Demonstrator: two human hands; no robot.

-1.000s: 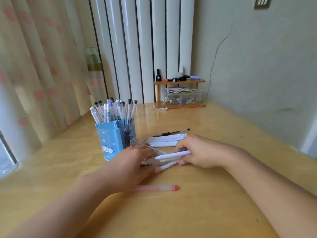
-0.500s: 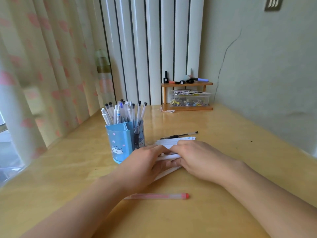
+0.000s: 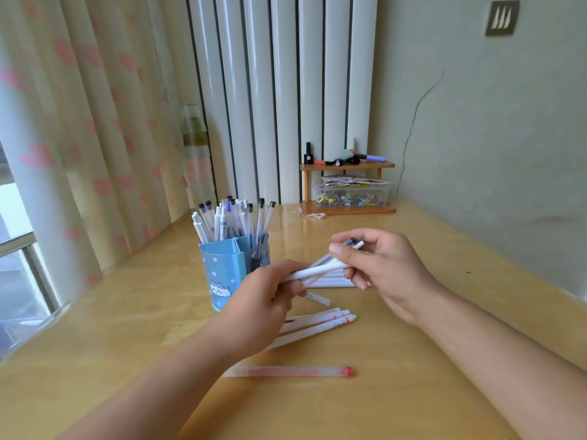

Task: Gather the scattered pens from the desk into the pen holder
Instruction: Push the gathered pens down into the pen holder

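Observation:
A blue pen holder (image 3: 222, 274) with a cat picture stands on the wooden desk (image 3: 413, 392), crowded with several pens. My left hand (image 3: 266, 300) and my right hand (image 3: 381, 268) are raised a little above the desk, together gripping a bundle of white pens (image 3: 317, 270) just right of the holder. More white pens (image 3: 330, 282) lie on the desk behind the bundle. Below my hands lie two white pens with red tips (image 3: 320, 325). A clear pen with a red cap (image 3: 292, 372) lies nearest to me.
A small wooden shelf (image 3: 347, 188) with a clear box of clips and some small items stands at the back against the radiator. The curtain and window are on the left, and the wall runs along the desk's right side.
Both hands have closed on a bundle of white pens and lifted it off the desk. Two red-tipped white pens, covered before, now lie exposed beneath.

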